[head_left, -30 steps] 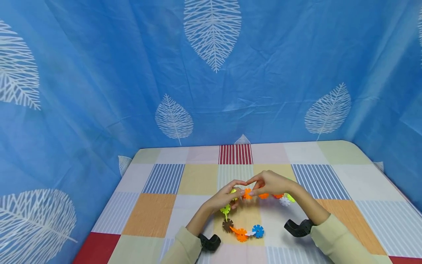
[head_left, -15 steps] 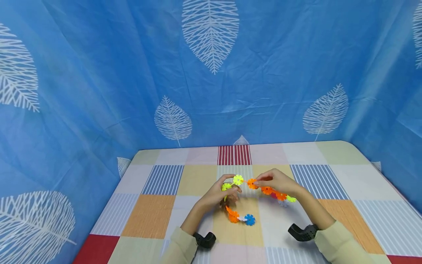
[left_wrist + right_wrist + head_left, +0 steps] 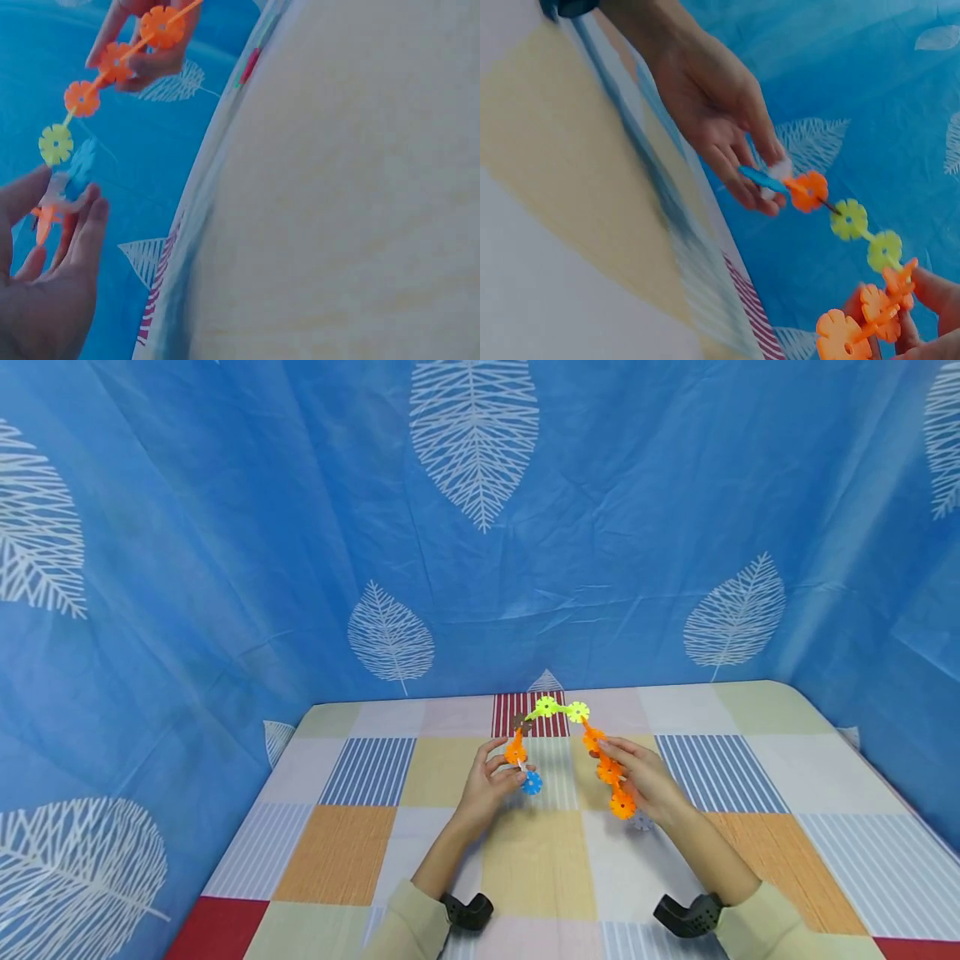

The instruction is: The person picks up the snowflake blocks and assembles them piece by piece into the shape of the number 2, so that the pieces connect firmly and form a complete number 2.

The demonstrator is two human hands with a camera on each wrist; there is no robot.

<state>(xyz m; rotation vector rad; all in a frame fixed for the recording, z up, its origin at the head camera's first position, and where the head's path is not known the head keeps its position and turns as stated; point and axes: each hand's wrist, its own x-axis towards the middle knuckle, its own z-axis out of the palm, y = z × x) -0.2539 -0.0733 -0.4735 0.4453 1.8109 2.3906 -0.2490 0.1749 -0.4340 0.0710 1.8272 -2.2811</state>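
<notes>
A chain of interlocking flower-shaped plastic discs arches between both hands, raised above the cloth. My left hand (image 3: 480, 797) pinches the chain near one end, at a white disc (image 3: 780, 169) beside the blue disc (image 3: 532, 783). An orange disc (image 3: 515, 752) and a dark brown disc (image 3: 522, 723) come after these, then two yellow-green discs (image 3: 546, 707) at the top of the arch. Several orange discs (image 3: 622, 804) run down the other side, where my right hand (image 3: 651, 783) grips the chain. A pale disc (image 3: 641, 820) hangs below that hand, partly hidden.
The table carries a patchwork cloth (image 3: 532, 868) of plain and striped squares. A blue curtain (image 3: 600, 527) with white leaf prints stands behind and at both sides. A black wrist mount (image 3: 468, 912) sits on the left wrist, and another black mount (image 3: 687, 916) on the right.
The chain has risen from the table and moved away from the body, its loop opening into an arch. My left hand has shifted from the yellow-green discs to the end with the blue disc.
</notes>
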